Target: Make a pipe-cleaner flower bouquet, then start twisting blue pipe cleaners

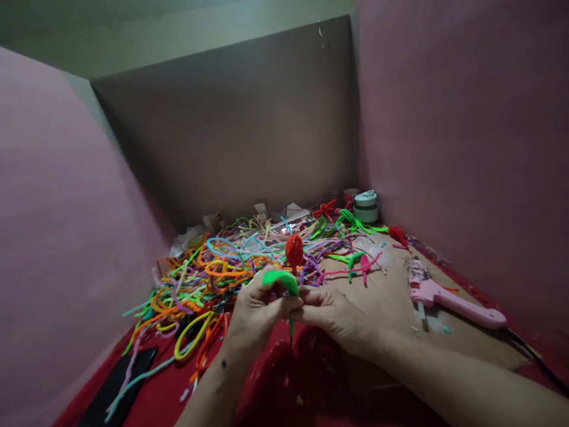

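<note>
Between my two hands stands a pipe-cleaner flower with a red tulip-like bud at the top. A curved green pipe-cleaner leaf bends to the left from its stem. My left hand pinches the stem at the base of the leaf, its fingers closed. From the other side, my right hand pinches the same spot with thumb and fingertips. Below the fingers a short green end of the stem hangs down. The exact grip of the fingertips is partly hidden.
A tangled heap of coloured pipe cleaners spreads left and behind. On the right, a pink glue gun lies on cardboard, its cable trailing right. A mint-green lidded container stands at the back. A black flat object lies front left.
</note>
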A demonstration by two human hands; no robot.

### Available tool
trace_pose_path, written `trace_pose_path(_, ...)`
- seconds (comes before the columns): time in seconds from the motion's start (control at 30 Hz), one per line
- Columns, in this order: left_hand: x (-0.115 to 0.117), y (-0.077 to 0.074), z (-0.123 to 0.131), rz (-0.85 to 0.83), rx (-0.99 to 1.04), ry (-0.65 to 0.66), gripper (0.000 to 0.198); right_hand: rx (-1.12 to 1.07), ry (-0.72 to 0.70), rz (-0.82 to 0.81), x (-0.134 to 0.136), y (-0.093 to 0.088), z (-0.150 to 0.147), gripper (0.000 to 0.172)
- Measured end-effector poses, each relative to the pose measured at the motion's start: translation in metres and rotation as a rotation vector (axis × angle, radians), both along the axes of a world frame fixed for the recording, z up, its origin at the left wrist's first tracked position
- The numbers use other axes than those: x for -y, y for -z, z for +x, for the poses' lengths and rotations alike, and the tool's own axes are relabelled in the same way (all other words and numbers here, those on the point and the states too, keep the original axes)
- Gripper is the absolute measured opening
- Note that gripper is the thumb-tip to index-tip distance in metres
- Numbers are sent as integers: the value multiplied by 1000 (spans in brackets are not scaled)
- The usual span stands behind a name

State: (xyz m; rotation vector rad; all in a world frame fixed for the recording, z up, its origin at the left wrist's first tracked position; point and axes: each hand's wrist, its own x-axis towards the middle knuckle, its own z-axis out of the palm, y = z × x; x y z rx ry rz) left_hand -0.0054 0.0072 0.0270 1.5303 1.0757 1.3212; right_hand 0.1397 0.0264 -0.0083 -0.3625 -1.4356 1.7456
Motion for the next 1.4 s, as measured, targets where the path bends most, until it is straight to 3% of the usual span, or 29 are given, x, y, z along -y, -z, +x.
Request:
trace_pose_path(0.17,-1,6,4,170,-51,-95,8,-6,34,-1,-1,2,-1,20)
trace_pose_path(0.33,-3,14,3,223,-19,-153,7,5,72,58,-3,5,-1,20)
trace_pose_path(0.53,-1,8,-1,177,-18,-60,10,13,38,83,-2,7,-1,19)
trace_pose_path(0.7,1,6,-6,313,-53,-59,15,38,26,57,1,0,0,18)
trace_pose_path(0.9,6,-8,-14,285,93,44,16,147,92,115,4,1,-1,12)
trace_pose_path(1.03,13,-18,-23,406,31,127,21,96,110,27,2,6,-3,14)
trace_pose_path(1.1,14,-21,-27,413,91,124,20,87,139,-30,-1,6,-2,14)
trace_pose_path(1.2,8,-22,-31,334,328,-48,22,76,209,-70,-6,4,-1,12)
trace_pose_path(1.27,1,-18,-31,183,407,-180,22,37,251,-97,-9,3,1,13)
trace_pose_path(1.33,-7,-12,-27,-13,367,-214,20,-6,276,-113,-12,3,1,17)
trace_pose_path(1.4,-11,-3,-20,-164,258,-165,25,-44,290,-97,-16,4,2,19)
